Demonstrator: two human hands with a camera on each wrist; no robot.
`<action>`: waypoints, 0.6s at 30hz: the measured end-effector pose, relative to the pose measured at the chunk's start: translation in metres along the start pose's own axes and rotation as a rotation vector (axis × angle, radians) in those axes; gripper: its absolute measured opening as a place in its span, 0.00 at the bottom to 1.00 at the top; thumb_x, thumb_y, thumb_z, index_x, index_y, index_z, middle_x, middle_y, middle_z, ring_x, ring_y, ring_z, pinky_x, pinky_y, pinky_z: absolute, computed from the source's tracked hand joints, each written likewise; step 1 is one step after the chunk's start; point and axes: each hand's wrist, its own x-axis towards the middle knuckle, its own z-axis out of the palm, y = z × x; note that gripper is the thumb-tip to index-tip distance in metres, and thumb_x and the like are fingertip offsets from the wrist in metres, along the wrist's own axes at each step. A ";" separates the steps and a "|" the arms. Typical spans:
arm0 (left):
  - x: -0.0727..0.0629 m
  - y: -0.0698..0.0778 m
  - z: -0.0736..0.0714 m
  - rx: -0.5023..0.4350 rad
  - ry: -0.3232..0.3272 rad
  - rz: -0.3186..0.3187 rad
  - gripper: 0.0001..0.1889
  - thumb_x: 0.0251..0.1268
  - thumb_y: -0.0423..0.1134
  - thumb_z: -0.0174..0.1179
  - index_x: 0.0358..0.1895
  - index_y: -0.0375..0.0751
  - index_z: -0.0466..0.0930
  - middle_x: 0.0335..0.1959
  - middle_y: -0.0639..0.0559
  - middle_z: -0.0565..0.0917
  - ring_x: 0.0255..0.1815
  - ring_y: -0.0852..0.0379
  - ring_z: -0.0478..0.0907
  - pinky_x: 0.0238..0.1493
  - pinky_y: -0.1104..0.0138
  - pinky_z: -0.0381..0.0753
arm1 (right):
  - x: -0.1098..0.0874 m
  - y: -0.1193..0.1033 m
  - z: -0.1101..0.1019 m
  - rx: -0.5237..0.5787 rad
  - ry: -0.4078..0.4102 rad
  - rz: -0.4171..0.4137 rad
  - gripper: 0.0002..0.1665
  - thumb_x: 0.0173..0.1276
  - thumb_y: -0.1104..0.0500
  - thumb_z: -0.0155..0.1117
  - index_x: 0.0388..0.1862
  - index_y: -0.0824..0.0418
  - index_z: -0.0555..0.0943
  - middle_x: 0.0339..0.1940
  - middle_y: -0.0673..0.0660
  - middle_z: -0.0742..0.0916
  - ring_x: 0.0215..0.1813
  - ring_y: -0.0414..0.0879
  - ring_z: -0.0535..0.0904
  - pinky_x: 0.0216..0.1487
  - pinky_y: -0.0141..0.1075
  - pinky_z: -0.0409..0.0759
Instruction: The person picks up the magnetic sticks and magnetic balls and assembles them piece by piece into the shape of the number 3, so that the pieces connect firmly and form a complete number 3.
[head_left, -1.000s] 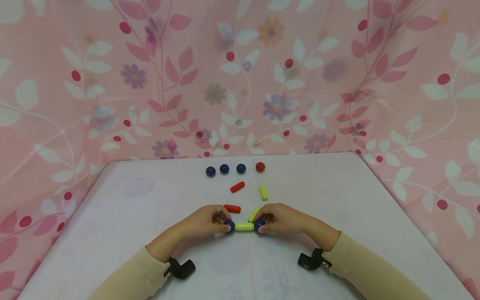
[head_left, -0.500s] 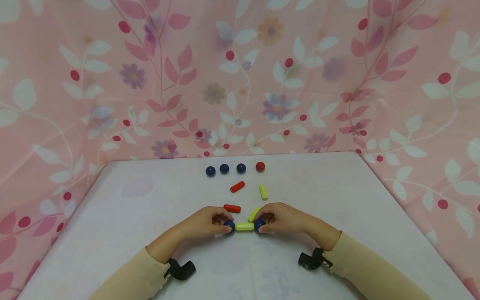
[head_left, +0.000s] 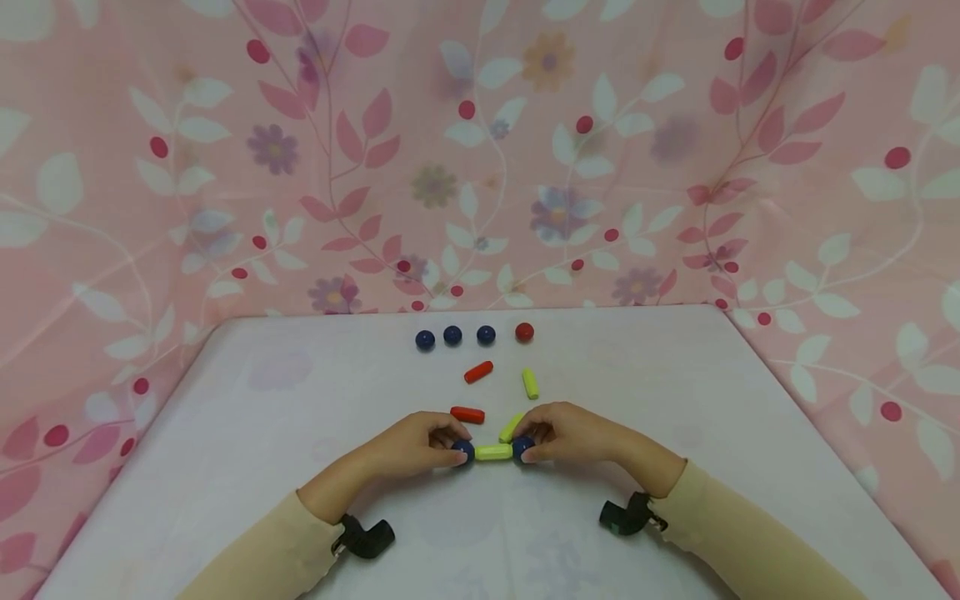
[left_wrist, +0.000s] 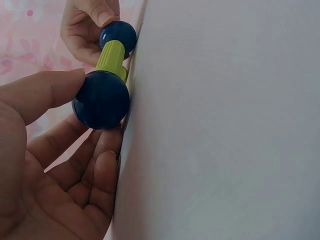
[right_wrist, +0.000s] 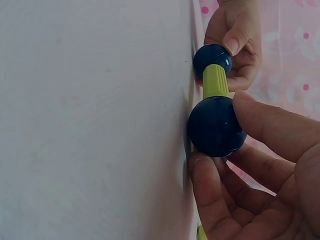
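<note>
A yellow-green ridged rod [head_left: 493, 452] lies between two dark blue balls, its ends against them. My left hand [head_left: 420, 442] pinches the left blue ball [left_wrist: 101, 100] between thumb and fingers. On the other side my right hand [head_left: 573, 435] holds the right blue ball [right_wrist: 217, 126] the same way. In both wrist views the balls and rod form one straight line, low over the white table. Just behind the right fingers lies a second yellow-green rod [head_left: 511, 428], partly covered by them. A red rod [head_left: 467, 415] rests just beyond my left fingertips.
Farther back on the white table [head_left: 645, 375] lie another red rod [head_left: 478, 372] and another yellow-green rod [head_left: 531, 384]. Three blue balls [head_left: 453, 335] and a red ball [head_left: 524, 332] stand in a row near the far edge. A flowered pink cloth [head_left: 480, 167] hangs behind.
Both hands keep their hold on the two blue balls, and the rod stays between them. The whole head view has shifted slightly; nothing else visibly differs.
</note>
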 end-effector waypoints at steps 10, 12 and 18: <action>0.002 -0.002 0.001 -0.006 0.001 0.000 0.12 0.65 0.48 0.68 0.49 0.53 0.83 0.39 0.62 0.83 0.40 0.58 0.79 0.43 0.66 0.79 | -0.002 -0.001 -0.005 -0.002 -0.010 -0.015 0.15 0.66 0.53 0.72 0.51 0.51 0.85 0.41 0.41 0.85 0.41 0.40 0.80 0.46 0.34 0.80; 0.003 -0.002 0.001 -0.006 0.001 0.002 0.12 0.65 0.48 0.68 0.49 0.52 0.83 0.39 0.61 0.83 0.40 0.58 0.79 0.43 0.66 0.79 | -0.002 -0.002 -0.007 -0.002 0.000 -0.016 0.14 0.68 0.53 0.71 0.50 0.52 0.85 0.41 0.41 0.85 0.42 0.40 0.80 0.46 0.34 0.80; 0.002 -0.003 0.001 -0.010 0.000 -0.003 0.12 0.65 0.48 0.68 0.49 0.52 0.83 0.39 0.62 0.84 0.40 0.58 0.79 0.43 0.66 0.79 | 0.002 -0.006 -0.018 -0.001 0.050 -0.025 0.11 0.71 0.54 0.67 0.49 0.55 0.85 0.42 0.43 0.86 0.44 0.43 0.79 0.47 0.36 0.79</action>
